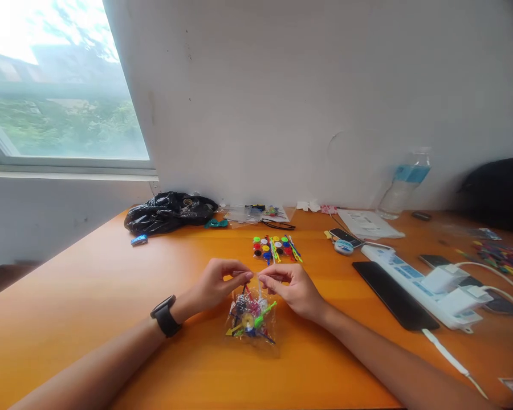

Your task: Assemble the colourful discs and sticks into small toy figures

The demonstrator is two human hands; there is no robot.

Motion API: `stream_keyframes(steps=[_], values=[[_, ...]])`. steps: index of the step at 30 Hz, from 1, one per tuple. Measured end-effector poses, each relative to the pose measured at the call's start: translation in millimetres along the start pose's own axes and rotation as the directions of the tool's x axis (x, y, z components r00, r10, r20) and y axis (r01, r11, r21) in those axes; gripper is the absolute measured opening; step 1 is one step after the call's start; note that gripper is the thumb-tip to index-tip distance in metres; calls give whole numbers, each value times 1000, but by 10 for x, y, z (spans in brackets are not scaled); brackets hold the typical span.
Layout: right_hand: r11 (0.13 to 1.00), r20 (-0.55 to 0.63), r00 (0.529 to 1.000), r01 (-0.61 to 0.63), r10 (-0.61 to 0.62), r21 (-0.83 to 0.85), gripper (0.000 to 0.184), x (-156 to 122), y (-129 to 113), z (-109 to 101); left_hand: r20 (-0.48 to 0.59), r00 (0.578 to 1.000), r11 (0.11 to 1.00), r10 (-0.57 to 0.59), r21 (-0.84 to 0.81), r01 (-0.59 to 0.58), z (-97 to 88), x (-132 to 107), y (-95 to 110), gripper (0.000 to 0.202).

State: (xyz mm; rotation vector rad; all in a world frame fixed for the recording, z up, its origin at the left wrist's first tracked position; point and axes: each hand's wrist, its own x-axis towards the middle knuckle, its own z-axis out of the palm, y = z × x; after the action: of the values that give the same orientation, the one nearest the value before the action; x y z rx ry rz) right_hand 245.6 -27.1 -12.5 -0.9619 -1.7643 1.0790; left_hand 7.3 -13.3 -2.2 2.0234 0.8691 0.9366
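A clear plastic bag of small colourful plastic pieces hangs or rests at the near middle of the table. My left hand pinches the bag's top edge between thumb and forefinger. On the other side of that edge, my right hand pinches it the same way, its fingertips close to the left ones. Yellow, green, red, white and dark pieces show through the film. Just beyond my hands lies a group of loose colourful plastic pieces, round ones on the left and thin sticks on the right.
A black plastic bag lies at the back left, a small blue packet before it. To the right are a black phone, a power strip with chargers, a water bottle and a pile of coloured pieces.
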Motion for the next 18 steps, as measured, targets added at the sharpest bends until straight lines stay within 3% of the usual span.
stream_keyframes(steps=[4,9,15,18], values=[[1000,-61,998,12,-12,-4,30,33,42,-24,40,997,998,-61,-25,62,-53,24,-23,39],[992,18,999,-36,34,119,38,56,86,-93,36,997,998,-67,9,67,-98,57,-79,50],[990,79,996,-54,44,131,41,42,70,-127,23,998,997,-59,43,58,-105,52,-99,50],[989,87,995,-51,39,140,40,36,48,-118,7,1000,1000,-21,6,21,-79,46,-51,41]])
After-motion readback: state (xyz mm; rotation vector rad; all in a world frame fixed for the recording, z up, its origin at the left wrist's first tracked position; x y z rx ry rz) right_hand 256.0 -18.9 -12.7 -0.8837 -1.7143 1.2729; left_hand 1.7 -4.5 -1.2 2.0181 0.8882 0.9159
